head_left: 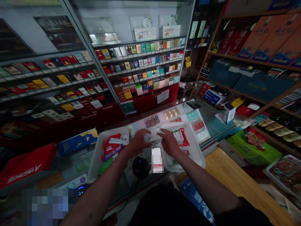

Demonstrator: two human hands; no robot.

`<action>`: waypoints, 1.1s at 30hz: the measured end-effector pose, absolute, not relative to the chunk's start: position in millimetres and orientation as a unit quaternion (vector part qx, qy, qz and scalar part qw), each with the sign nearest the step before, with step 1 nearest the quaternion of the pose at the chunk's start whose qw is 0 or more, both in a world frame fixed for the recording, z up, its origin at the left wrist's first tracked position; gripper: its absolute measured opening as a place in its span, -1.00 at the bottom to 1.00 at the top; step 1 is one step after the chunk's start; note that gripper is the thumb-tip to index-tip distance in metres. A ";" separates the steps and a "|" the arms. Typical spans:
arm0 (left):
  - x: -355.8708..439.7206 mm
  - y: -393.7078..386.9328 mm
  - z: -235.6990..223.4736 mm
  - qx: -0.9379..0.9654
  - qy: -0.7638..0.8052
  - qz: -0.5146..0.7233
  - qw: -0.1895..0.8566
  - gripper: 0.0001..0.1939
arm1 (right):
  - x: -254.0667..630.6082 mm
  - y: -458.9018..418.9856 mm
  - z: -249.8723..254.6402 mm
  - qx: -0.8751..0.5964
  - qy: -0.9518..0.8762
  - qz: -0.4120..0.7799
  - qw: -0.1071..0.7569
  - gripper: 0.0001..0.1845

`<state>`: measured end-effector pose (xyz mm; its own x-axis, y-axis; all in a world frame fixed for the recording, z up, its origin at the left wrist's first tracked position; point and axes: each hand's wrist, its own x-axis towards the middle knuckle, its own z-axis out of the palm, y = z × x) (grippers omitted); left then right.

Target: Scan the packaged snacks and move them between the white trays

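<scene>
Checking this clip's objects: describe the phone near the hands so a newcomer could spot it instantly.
On the glass shop counter, two white plastic trays sit side by side. Between them, just below the person's left hand and right hand, lies a slim black smartphone with a bright white screen, partly pixelated, unlike the round black object beside it.

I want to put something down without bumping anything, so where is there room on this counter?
Bare wood shows on the wooden counter top, between the right white tray and the green box. It's crowded around the left hand and right hand, with the left white tray, the phone and the round black object close by.
</scene>
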<state>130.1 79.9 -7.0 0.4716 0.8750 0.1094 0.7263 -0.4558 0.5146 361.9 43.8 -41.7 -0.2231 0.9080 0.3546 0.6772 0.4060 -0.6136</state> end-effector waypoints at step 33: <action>39.7 46.8 -46.2 0.919 0.371 0.129 -0.033 -0.73 | 276.8 16.7 -86.2 -0.515 -0.816 0.008 0.263 -0.59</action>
